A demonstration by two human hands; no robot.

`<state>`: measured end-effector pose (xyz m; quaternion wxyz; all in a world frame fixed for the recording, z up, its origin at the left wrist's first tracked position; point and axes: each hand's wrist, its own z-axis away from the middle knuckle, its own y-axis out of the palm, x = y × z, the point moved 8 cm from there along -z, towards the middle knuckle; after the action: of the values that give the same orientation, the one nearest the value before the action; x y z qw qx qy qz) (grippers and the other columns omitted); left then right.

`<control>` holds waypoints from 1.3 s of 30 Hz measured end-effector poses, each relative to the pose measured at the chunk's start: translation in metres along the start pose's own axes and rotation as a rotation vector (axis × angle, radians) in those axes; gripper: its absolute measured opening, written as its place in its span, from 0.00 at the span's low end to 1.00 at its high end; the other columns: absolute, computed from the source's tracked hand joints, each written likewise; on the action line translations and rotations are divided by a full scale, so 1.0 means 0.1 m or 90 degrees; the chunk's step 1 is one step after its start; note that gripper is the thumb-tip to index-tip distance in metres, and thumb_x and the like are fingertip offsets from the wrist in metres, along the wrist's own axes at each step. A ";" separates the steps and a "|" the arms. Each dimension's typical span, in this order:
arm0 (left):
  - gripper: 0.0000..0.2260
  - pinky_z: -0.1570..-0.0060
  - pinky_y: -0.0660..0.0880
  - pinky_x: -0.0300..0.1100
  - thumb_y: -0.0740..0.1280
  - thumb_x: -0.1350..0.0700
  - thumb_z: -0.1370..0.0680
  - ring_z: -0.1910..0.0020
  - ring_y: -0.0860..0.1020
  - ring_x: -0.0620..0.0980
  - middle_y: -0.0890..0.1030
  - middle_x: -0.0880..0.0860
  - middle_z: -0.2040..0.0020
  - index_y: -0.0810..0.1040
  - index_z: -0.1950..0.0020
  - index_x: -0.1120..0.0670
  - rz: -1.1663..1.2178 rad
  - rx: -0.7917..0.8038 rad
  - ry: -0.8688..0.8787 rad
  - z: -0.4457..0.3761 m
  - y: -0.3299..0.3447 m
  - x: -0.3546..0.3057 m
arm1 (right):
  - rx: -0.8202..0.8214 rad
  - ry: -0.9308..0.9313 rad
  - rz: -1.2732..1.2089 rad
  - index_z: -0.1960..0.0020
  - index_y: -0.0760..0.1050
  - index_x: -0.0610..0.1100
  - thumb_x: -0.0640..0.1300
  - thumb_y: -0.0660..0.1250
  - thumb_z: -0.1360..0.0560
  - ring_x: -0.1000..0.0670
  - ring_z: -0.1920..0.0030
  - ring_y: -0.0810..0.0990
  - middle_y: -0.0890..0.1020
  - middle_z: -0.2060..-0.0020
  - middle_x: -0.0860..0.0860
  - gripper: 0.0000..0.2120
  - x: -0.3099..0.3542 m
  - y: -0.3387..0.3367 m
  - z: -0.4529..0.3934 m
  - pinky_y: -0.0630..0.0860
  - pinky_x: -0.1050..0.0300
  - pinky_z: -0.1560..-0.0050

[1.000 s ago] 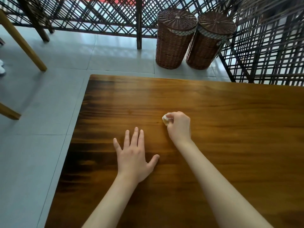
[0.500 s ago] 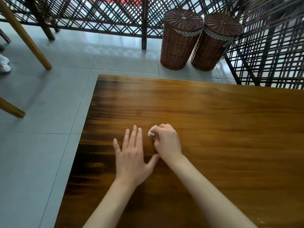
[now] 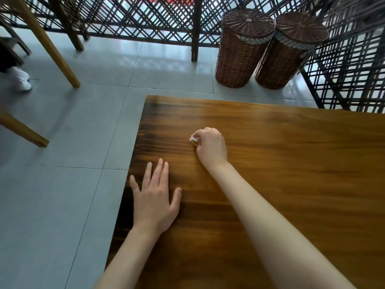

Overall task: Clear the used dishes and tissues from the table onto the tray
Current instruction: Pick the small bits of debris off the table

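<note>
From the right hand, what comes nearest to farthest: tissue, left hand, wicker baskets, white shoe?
1. Tissue, gripped in the right hand.
2. Left hand, flat on the table, nearer the person.
3. Wicker baskets, on the floor beyond the table.
4. White shoe, far left.

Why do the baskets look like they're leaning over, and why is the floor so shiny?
Head view: the wide-angle lens bends things near the edges, so the two wicker baskets seem to tilt. Head view: daylight through the lattice screen bounces off the glossy floor tiles. Head view: the table is darker on its left side, and the tissue in the right hand looks slightly soft.
</note>
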<state>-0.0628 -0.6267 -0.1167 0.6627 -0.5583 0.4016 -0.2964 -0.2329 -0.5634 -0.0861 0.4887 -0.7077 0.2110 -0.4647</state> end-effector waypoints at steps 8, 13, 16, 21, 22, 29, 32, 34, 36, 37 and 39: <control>0.31 0.32 0.35 0.57 0.43 0.39 0.25 0.24 0.45 0.50 0.51 0.47 0.23 0.50 0.23 0.48 -0.002 0.002 -0.002 0.01 0.01 0.01 | 0.014 -0.128 -0.006 0.50 0.82 0.41 0.30 0.64 0.27 0.48 0.52 0.77 0.82 0.56 0.46 0.12 0.26 -0.01 0.50 0.74 0.59 0.54; 0.30 0.32 0.35 0.57 0.44 0.42 0.25 0.24 0.47 0.50 0.53 0.48 0.23 0.52 0.23 0.49 0.004 -0.002 0.002 0.02 0.02 0.00 | 0.044 -0.176 -0.027 0.53 0.83 0.39 0.29 0.68 0.29 0.49 0.57 0.78 0.82 0.60 0.46 0.10 0.33 -0.04 0.92 0.77 0.58 0.58; 0.30 0.32 0.35 0.56 0.45 0.43 0.25 0.24 0.48 0.50 0.54 0.48 0.23 0.53 0.23 0.49 0.011 -0.004 0.005 0.01 0.02 0.00 | 0.060 -0.189 -0.044 0.55 0.83 0.40 0.29 0.71 0.31 0.50 0.60 0.78 0.82 0.62 0.47 0.08 0.31 -0.06 1.20 0.79 0.59 0.62; 0.29 0.33 0.34 0.56 0.47 0.44 0.25 0.24 0.51 0.50 0.57 0.49 0.24 0.57 0.24 0.50 0.039 -0.016 0.004 0.15 -0.03 -0.02 | 0.118 -0.184 -0.042 0.52 0.83 0.41 0.31 0.69 0.29 0.51 0.57 0.78 0.83 0.59 0.47 0.09 0.30 -0.05 1.41 0.80 0.59 0.57; 0.28 0.33 0.35 0.56 0.48 0.45 0.24 0.24 0.52 0.51 0.58 0.49 0.24 0.58 0.24 0.50 0.044 -0.015 0.006 0.23 -0.03 -0.04 | 0.111 -0.173 -0.038 0.51 0.83 0.41 0.31 0.69 0.28 0.51 0.56 0.78 0.83 0.58 0.47 0.10 0.29 -0.07 1.39 0.79 0.59 0.56; 0.29 0.33 0.33 0.55 0.47 0.43 0.25 0.24 0.49 0.49 0.55 0.48 0.23 0.56 0.24 0.49 0.036 0.022 -0.004 0.68 -0.01 -0.05 | -0.006 -0.026 -0.083 0.46 0.81 0.41 0.33 0.65 0.25 0.49 0.51 0.79 0.83 0.53 0.46 0.11 0.19 -0.17 1.15 0.75 0.59 0.50; 0.30 0.33 0.34 0.55 0.49 0.43 0.25 0.24 0.49 0.50 0.56 0.49 0.24 0.57 0.24 0.50 0.036 0.025 -0.023 0.84 -0.02 -0.01 | 0.000 -0.009 -0.089 0.45 0.80 0.41 0.34 0.63 0.24 0.48 0.48 0.78 0.83 0.51 0.46 0.11 0.25 -0.09 1.01 0.76 0.57 0.46; 0.28 0.33 0.41 0.60 0.55 0.44 0.26 0.26 0.59 0.54 0.64 0.52 0.26 0.65 0.27 0.52 0.036 0.032 -0.028 0.97 -0.06 0.01 | 0.013 -0.004 -0.097 0.44 0.80 0.41 0.34 0.63 0.24 0.48 0.47 0.79 0.83 0.50 0.46 0.11 0.32 -0.01 0.91 0.76 0.57 0.45; 0.27 0.37 0.52 0.65 0.62 0.47 0.29 0.32 0.70 0.59 0.73 0.56 0.32 0.74 0.33 0.56 0.029 0.005 -0.021 1.10 -0.10 0.02 | 0.038 -0.014 -0.090 0.45 0.80 0.42 0.34 0.64 0.24 0.48 0.47 0.78 0.82 0.50 0.46 0.11 0.44 0.09 0.90 0.76 0.57 0.46; 0.26 0.39 0.54 0.67 0.64 0.47 0.31 0.35 0.72 0.60 0.75 0.57 0.34 0.76 0.35 0.56 0.022 -0.007 -0.021 1.17 -0.12 0.04 | 0.047 -0.022 -0.087 0.45 0.80 0.42 0.34 0.64 0.24 0.49 0.47 0.78 0.82 0.50 0.46 0.11 0.49 0.14 0.94 0.76 0.57 0.46; 0.26 0.40 0.56 0.68 0.64 0.47 0.31 0.36 0.74 0.60 0.76 0.56 0.36 0.77 0.36 0.56 0.013 -0.011 -0.029 1.30 -0.11 0.08 | 0.054 -0.041 -0.086 0.47 0.81 0.43 0.33 0.65 0.25 0.49 0.48 0.78 0.82 0.52 0.47 0.11 0.56 0.20 1.04 0.76 0.58 0.48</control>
<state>0.0543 -0.5700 -0.1000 0.6696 -0.5665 0.3951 -0.2731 -0.1132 -0.5627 -0.0876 0.4920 -0.7136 0.1270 -0.4823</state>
